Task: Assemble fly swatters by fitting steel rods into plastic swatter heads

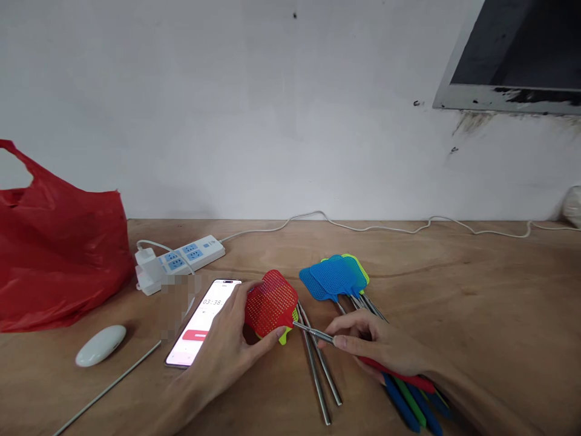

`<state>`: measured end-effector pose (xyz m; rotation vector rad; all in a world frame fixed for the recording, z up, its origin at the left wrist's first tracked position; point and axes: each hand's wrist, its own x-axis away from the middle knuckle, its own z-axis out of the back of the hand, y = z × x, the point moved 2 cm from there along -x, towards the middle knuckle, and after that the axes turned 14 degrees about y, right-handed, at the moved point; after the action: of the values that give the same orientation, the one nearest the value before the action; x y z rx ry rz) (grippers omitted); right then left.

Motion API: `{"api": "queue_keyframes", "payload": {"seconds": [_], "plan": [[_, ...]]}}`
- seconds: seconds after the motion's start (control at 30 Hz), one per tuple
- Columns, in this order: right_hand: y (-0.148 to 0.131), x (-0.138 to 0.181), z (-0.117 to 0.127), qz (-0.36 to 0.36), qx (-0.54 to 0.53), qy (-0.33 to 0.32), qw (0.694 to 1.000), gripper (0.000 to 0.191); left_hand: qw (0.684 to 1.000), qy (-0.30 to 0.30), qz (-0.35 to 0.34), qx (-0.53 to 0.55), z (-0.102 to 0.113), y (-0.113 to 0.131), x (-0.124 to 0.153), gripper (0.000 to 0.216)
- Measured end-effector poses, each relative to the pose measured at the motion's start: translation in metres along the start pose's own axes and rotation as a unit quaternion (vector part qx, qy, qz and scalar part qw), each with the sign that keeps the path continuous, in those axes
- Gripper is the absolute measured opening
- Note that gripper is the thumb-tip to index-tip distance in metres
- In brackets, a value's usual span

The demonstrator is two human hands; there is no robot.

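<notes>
A red fly swatter (272, 303) with a perforated head spans my two hands. My left hand (229, 342) grips the head, thumb at its lower edge and fingers along the far side. Closed around the thin metal shaft is my right hand (379, 345), and the red grip end (399, 374) shows below it. A yellow-green swatter head (284, 336) peeks out under the red one. Two loose metal tubes (321, 360) lie between my hands. Beyond my right hand rest several swatters with blue heads (329, 278) and yellow-green ones; their blue and green handles (411, 402) extend beneath my right forearm.
A lit phone (195, 330) showing a timer lies beside my left hand. Further left are a white rounded object (100, 346), a red plastic bag (63, 254) and a power strip (195, 257) with a charger plugged in. Its white cable (363, 229) runs along the wall.
</notes>
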<state>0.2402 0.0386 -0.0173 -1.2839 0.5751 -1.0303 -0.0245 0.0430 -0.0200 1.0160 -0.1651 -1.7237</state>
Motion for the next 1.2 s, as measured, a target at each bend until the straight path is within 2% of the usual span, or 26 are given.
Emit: {"api": "queue_keyframes", "payload": {"seconds": [0.3, 0.67, 0.8, 0.93, 1.03, 1.2], "plan": [[0.003, 0.0, 0.001, 0.006, 0.001, 0.017, 1.0, 0.047, 1.0, 0.002, 0.007, -0.009, -0.001, -0.001, -0.001, 0.058], [0.003, -0.001, -0.009, 0.008, 0.04, 0.085, 0.996, 0.038, 0.999, 0.022, 0.037, -0.002, -0.003, -0.002, 0.001, 0.058], [0.004, -0.001, -0.009, 0.006, 0.028, 0.1, 0.995, 0.038, 0.991, 0.053, 0.079, 0.097, -0.003, -0.004, 0.0, 0.043], [0.005, -0.002, -0.008, 0.019, 0.009, 0.11, 0.994, 0.041, 0.947, 0.105, 0.182, 0.243, -0.002, -0.01, -0.004, 0.047], [0.003, -0.003, -0.008, 0.027, 0.006, 0.111, 0.993, 0.042, 0.931, 0.104, 0.211, 0.28, -0.002, -0.014, -0.009, 0.057], [0.0, -0.002, -0.012, 0.022, 0.007, 0.109, 0.994, 0.042, 0.927, 0.092, 0.216, 0.294, 0.0, -0.015, -0.01, 0.059]]}}
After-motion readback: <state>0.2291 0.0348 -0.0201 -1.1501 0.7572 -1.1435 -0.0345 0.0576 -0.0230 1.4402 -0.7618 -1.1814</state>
